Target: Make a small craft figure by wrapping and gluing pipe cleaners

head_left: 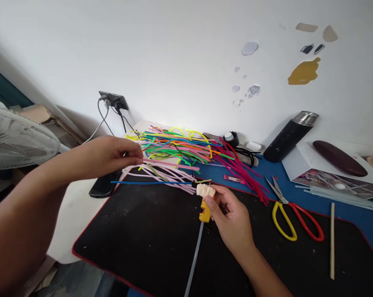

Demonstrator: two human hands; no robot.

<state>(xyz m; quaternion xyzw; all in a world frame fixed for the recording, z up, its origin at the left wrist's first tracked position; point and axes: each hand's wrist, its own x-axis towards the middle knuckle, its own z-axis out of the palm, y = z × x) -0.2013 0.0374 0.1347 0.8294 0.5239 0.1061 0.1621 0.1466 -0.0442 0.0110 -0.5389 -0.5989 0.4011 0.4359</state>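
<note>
On the left, my left hand (121, 152) has its fingers pinched on the end of a pink pipe cleaner (174, 165), which stretches out to the right over a loose pile of pale pink pipe cleaners (157, 173). My right hand (231, 212) is closed around a yellow plastic piece (205, 211) topped with a ridged, cream-coloured wrapped part (205, 190). From its lower end a translucent grey stick (195, 258) runs down toward me. A blue pipe cleaner (155, 182) lies across the mat, left of my right hand.
Behind the hands lies a heap of multicoloured pipe cleaners (177, 144), with magenta ones (242, 169) beside it. Open scissors (285, 202) and a pale stick (332, 241) rest at the right on the black mat (137, 243). A black flask (290, 136) leans against the wall.
</note>
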